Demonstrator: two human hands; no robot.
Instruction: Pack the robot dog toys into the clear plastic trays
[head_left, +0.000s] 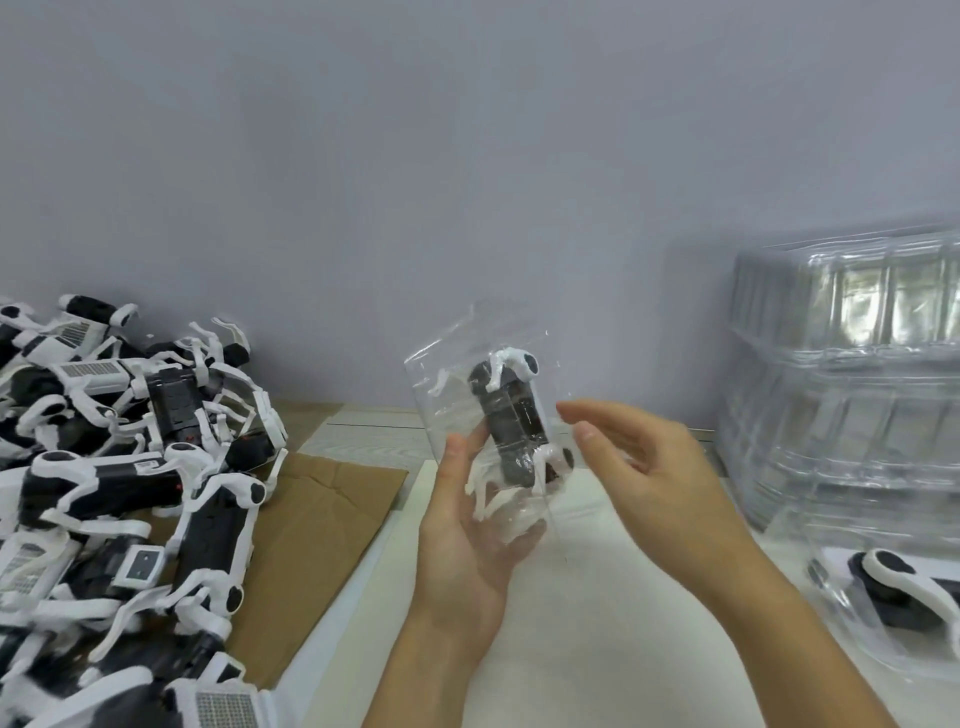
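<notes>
A black-and-white robot dog toy (511, 421) sits inside a clear plastic bag (478, 353), held upright above the white table. My left hand (462, 540) grips the lower end of the bagged toy, thumb along its left side. My right hand (639, 462) hovers just to the right of the bag with fingers relaxed and spread, not holding anything. A tall stack of clear plastic trays (852, 374) stands at the right. In front of it lies one clear tray (883, 644) with a robot dog toy (904, 587) in it.
A large pile of loose robot dog toys (124, 467) covers flattened brown cardboard (317, 519) on the left. The white table surface (597, 623) lies under my forearms. A plain grey wall (467, 156) rises close behind.
</notes>
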